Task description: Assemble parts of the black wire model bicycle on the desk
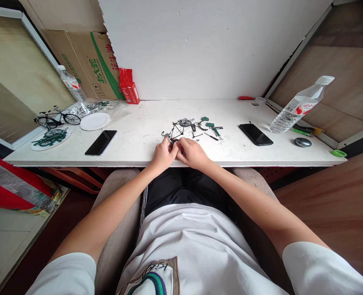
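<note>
My left hand (163, 154) and my right hand (193, 153) meet at the table's front edge, fingertips pinched together. Between them is a small black model bicycle part (174, 141), mostly covered by the fingers, so its exact kind is hidden. Just beyond my hands lies a partly built black model bicycle frame (177, 129) with a spoked wheel (185, 122) at its far end. Loose black parts (196, 130) and green pieces (210, 124) are scattered to the right of it.
A white table (138, 141) carries two phones (101, 142) (255, 134), a water bottle (301, 107) at right and another bottle (73, 85) at left. A finished model bicycle (57, 118), a white disc (95, 121) and green parts (50, 138) stand left. A red box (128, 87) is behind.
</note>
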A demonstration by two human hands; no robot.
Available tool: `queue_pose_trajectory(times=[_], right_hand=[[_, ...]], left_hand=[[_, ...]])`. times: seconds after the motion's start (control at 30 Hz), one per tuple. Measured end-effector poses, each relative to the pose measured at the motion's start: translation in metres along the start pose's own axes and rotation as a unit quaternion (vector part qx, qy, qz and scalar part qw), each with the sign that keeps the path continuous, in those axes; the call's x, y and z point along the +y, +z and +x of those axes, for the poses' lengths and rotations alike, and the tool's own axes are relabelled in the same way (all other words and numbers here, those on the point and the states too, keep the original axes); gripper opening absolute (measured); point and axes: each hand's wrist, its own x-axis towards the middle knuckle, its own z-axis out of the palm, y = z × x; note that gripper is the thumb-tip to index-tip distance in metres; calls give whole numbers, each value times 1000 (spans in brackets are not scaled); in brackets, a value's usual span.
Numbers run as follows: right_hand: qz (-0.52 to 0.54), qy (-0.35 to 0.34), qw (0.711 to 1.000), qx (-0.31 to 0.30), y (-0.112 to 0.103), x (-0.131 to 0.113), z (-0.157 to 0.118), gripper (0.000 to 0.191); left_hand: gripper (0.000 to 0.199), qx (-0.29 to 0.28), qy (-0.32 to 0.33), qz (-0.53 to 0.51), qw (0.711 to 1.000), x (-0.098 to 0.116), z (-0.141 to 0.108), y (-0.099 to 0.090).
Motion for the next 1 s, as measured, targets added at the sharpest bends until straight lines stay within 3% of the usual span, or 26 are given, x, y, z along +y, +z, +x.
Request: queue_pose_trajectory(times=[1.0], right_hand=[[-1, 0, 1000, -1, 0, 0, 0, 15]], left_hand=[[14, 2, -2, -15, 1000, 0, 0, 0]])
